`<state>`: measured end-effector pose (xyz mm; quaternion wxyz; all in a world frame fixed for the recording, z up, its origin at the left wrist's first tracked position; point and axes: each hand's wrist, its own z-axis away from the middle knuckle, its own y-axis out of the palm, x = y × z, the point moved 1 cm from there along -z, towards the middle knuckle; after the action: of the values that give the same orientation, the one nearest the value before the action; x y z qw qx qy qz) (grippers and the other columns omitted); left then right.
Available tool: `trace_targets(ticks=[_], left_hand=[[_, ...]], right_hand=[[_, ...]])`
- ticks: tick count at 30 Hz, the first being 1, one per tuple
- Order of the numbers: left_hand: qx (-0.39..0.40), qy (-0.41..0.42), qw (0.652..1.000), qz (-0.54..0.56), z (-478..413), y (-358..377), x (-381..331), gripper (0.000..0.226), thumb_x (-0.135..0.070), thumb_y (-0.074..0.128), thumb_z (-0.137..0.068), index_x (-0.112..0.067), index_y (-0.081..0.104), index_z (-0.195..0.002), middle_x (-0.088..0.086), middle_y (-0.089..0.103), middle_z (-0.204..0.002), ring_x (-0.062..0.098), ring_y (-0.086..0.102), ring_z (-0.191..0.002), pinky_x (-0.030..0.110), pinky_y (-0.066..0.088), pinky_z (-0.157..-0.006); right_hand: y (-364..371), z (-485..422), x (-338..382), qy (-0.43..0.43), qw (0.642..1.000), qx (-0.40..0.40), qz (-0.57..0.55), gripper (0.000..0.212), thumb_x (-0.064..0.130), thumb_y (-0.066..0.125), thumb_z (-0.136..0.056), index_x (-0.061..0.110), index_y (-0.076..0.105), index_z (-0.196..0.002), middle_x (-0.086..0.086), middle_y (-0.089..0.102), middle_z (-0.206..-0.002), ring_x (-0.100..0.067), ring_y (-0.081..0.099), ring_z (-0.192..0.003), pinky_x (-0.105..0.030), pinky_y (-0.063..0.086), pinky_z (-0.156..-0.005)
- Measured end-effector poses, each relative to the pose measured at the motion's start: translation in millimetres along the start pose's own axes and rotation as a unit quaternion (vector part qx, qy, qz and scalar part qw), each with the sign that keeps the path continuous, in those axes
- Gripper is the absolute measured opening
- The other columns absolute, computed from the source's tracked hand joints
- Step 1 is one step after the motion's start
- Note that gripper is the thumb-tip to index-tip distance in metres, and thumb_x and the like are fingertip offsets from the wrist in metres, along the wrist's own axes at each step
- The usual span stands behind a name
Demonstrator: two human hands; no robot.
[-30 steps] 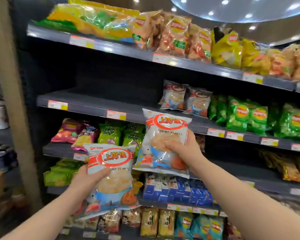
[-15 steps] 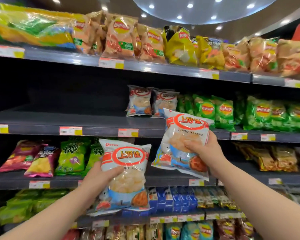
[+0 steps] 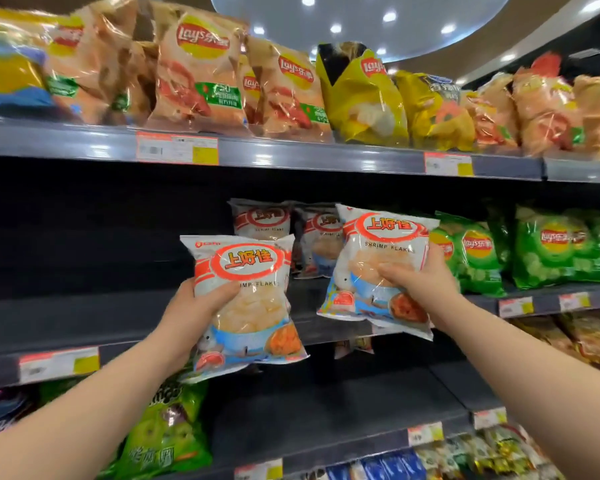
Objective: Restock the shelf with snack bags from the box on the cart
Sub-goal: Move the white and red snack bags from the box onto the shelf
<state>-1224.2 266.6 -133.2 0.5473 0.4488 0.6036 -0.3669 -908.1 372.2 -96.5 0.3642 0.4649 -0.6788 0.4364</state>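
My left hand grips a white shrimp-flakes bag with a red oval label, held upright in front of the dark middle shelf. My right hand grips a second shrimp-flakes bag, tilted and raised over the shelf's front edge. Just behind it, two same-brand bags stand at the back of that shelf. The box and the cart are out of view.
Green chip bags fill the middle shelf to the right. The top shelf carries orange and yellow chip bags. Lower shelves hold green bags and small blue packs. Price tags line the shelf edges.
Both hands rose and moved closer to the middle shelf with their bags. The right bag now sits in front of the two standing bags. The view has moved nearer the shelf.
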Motion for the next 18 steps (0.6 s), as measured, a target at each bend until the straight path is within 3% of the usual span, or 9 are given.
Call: trace_targets(ticks=[6, 11, 14, 18], left_hand=[[-0.007, 0.009, 1.000, 0.027, -49, -6, 0, 0.064, -0.040, 0.076, -0.064, -0.014, 0.057, -0.120, 0.008, 0.072, -0.108, 0.026, 0.072, -0.091, 0.041, 0.057, -0.077], [-0.027, 0.004, 0.999, 0.041, -73, -12, 3, 0.093, -0.053, 0.086, -0.048, -0.017, 0.052, -0.126, 0.008, 0.071, -0.113, 0.029, 0.072, -0.094, 0.051, 0.056, -0.083], [-0.026, 0.007, 0.999, 0.037, -80, -14, 5, 0.084, -0.049, 0.087, -0.053, -0.017, 0.054, -0.124, 0.008, 0.072, -0.112, 0.029, 0.072, -0.095, 0.052, 0.055, -0.086], [-0.059, 0.004, 0.998, 0.029, -88, -7, 6, 0.072, -0.041, 0.083, -0.055, -0.017, 0.056, -0.117, 0.008, 0.073, -0.106, 0.028, 0.073, -0.092, 0.048, 0.057, -0.083]], right_hand=[[31, -48, -3, -0.002, 1.000, -0.013, 0.013, 0.086, 0.024, 0.086, -0.059, 0.018, 0.040, -0.133, -0.001, 0.064, -0.119, -0.021, 0.062, -0.108, -0.045, 0.050, -0.097], [57, -82, -7, -0.025, 0.999, 0.021, 0.043, 0.074, 0.014, 0.078, -0.072, 0.014, 0.037, -0.134, 0.001, 0.058, -0.112, -0.019, 0.057, -0.105, -0.036, 0.048, -0.094], [71, -101, -17, -0.018, 0.996, 0.058, 0.059, 0.072, 0.013, 0.076, -0.075, 0.012, 0.036, -0.134, 0.001, 0.055, -0.109, -0.019, 0.055, -0.103, -0.029, 0.043, -0.086], [82, -126, -34, -0.002, 0.994, 0.086, 0.075, 0.078, 0.010, 0.079, -0.071, 0.012, 0.035, -0.136, -0.006, 0.059, -0.118, -0.025, 0.056, -0.114, -0.028, 0.042, -0.088]])
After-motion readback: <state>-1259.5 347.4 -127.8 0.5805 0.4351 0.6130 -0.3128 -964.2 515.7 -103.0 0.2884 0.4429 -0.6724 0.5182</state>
